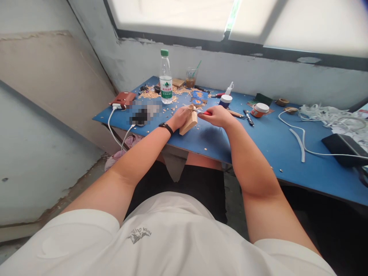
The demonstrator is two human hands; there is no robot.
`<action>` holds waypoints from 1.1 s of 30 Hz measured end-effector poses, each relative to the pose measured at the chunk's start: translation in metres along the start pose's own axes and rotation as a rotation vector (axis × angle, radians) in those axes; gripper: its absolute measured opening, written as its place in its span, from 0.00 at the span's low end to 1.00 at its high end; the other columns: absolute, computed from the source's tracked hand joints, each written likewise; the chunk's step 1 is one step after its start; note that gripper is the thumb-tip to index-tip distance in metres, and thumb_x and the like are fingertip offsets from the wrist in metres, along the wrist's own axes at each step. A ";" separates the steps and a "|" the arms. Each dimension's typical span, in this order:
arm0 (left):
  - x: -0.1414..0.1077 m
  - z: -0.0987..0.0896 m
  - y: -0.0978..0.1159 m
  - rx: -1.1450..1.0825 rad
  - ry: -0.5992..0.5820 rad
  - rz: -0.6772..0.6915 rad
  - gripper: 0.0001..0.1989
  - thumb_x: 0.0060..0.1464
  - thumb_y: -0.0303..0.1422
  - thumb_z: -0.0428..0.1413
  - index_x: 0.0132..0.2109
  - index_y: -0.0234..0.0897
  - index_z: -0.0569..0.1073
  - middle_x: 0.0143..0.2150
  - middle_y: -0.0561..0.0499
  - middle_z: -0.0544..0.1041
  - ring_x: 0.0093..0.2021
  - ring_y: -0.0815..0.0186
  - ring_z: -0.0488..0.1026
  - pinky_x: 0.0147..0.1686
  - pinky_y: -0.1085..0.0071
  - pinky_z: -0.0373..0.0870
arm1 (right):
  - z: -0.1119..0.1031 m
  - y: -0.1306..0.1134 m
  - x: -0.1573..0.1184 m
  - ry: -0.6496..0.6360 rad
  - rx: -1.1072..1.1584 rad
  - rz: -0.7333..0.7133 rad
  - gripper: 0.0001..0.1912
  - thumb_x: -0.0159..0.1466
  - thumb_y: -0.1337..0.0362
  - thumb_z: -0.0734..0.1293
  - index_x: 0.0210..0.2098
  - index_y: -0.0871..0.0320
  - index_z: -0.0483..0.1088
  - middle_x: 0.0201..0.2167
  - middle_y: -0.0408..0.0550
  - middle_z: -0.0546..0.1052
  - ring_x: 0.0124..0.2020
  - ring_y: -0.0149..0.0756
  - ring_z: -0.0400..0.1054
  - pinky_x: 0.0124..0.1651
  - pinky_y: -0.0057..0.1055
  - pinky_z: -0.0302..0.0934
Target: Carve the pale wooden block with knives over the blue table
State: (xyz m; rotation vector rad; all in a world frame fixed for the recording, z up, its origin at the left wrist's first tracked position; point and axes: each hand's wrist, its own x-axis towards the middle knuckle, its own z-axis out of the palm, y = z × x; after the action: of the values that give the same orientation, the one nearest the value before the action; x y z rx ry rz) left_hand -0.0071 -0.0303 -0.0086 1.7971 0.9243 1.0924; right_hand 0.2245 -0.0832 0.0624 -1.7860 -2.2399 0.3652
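Note:
My left hand (181, 117) is wrapped round a pale wooden block (189, 125), which it holds tilted just above the table's front edge. In my right hand (217, 116) is a carving knife (206, 113) with a red handle, and its metal end points left at the top of the block. Whether the blade touches the wood is too small to tell. Wood shavings (149, 93) lie over the blue table (212, 142) behind and around my hands.
Behind my hands stand a water bottle (166, 82) and a plastic cup (191, 78). A brown leather case (124, 99) with a white cable lies at left. White-lidded jars (225, 100), a marker (248, 117), a cable and a black box (345, 148) are to the right.

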 end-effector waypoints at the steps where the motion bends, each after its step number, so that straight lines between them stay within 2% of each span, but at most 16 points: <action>1: 0.000 -0.001 -0.001 0.007 -0.010 0.003 0.45 0.81 0.76 0.51 0.30 0.43 0.69 0.25 0.50 0.70 0.32 0.62 0.69 0.37 0.62 0.71 | -0.001 -0.001 -0.001 -0.006 -0.007 0.005 0.34 0.86 0.41 0.75 0.30 0.51 0.64 0.27 0.44 0.72 0.35 0.37 0.60 0.40 0.41 0.53; 6: 0.001 -0.003 -0.004 0.027 -0.039 -0.003 0.42 0.83 0.71 0.52 0.29 0.44 0.67 0.25 0.50 0.67 0.33 0.62 0.67 0.39 0.61 0.71 | -0.001 -0.006 -0.002 -0.021 -0.003 0.023 0.31 0.86 0.47 0.74 0.30 0.51 0.64 0.28 0.43 0.72 0.35 0.37 0.61 0.41 0.41 0.54; 11: 0.002 0.000 -0.006 -0.022 -0.025 -0.014 0.43 0.81 0.75 0.51 0.29 0.46 0.65 0.27 0.49 0.68 0.33 0.60 0.67 0.38 0.58 0.70 | 0.002 -0.004 0.000 0.018 0.016 -0.022 0.31 0.85 0.46 0.74 0.29 0.52 0.65 0.28 0.45 0.72 0.35 0.38 0.62 0.42 0.40 0.51; 17: 0.007 0.001 -0.009 0.009 0.009 -0.038 0.35 0.88 0.57 0.51 0.30 0.44 0.66 0.27 0.50 0.69 0.34 0.61 0.67 0.40 0.60 0.69 | 0.005 -0.001 0.002 0.027 -0.008 -0.070 0.40 0.83 0.30 0.72 0.28 0.52 0.63 0.25 0.45 0.68 0.34 0.38 0.59 0.41 0.41 0.48; 22: 0.006 -0.003 -0.009 -0.012 -0.005 -0.042 0.30 0.89 0.45 0.51 0.31 0.44 0.65 0.29 0.51 0.68 0.33 0.61 0.66 0.41 0.59 0.69 | 0.005 -0.004 0.000 0.031 -0.022 -0.080 0.46 0.81 0.19 0.69 0.27 0.51 0.61 0.24 0.45 0.67 0.32 0.38 0.56 0.40 0.41 0.47; 25: 0.003 -0.006 -0.011 0.017 -0.039 -0.016 0.27 0.86 0.37 0.51 0.30 0.45 0.64 0.29 0.51 0.66 0.33 0.61 0.64 0.41 0.59 0.70 | 0.003 -0.006 -0.001 0.027 -0.060 -0.061 0.46 0.82 0.21 0.69 0.27 0.51 0.61 0.25 0.46 0.68 0.32 0.37 0.56 0.39 0.42 0.48; 28: 0.002 -0.007 -0.012 0.028 -0.039 -0.052 0.24 0.82 0.31 0.51 0.31 0.45 0.64 0.28 0.52 0.66 0.32 0.62 0.63 0.39 0.61 0.67 | 0.002 -0.008 -0.002 0.023 -0.100 -0.045 0.44 0.83 0.22 0.69 0.27 0.51 0.63 0.25 0.47 0.70 0.32 0.38 0.57 0.39 0.43 0.48; 33: 0.003 -0.007 -0.009 0.016 0.007 -0.083 0.27 0.86 0.36 0.53 0.31 0.44 0.64 0.27 0.54 0.67 0.32 0.64 0.63 0.39 0.63 0.67 | 0.004 -0.016 -0.003 0.063 -0.148 0.024 0.41 0.84 0.28 0.72 0.28 0.52 0.66 0.27 0.49 0.72 0.33 0.39 0.57 0.39 0.43 0.49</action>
State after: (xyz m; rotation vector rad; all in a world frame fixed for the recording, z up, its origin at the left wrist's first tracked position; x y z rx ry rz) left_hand -0.0140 -0.0221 -0.0140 1.7531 1.0056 1.0427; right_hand 0.2098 -0.0898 0.0643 -1.8702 -2.2564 0.1490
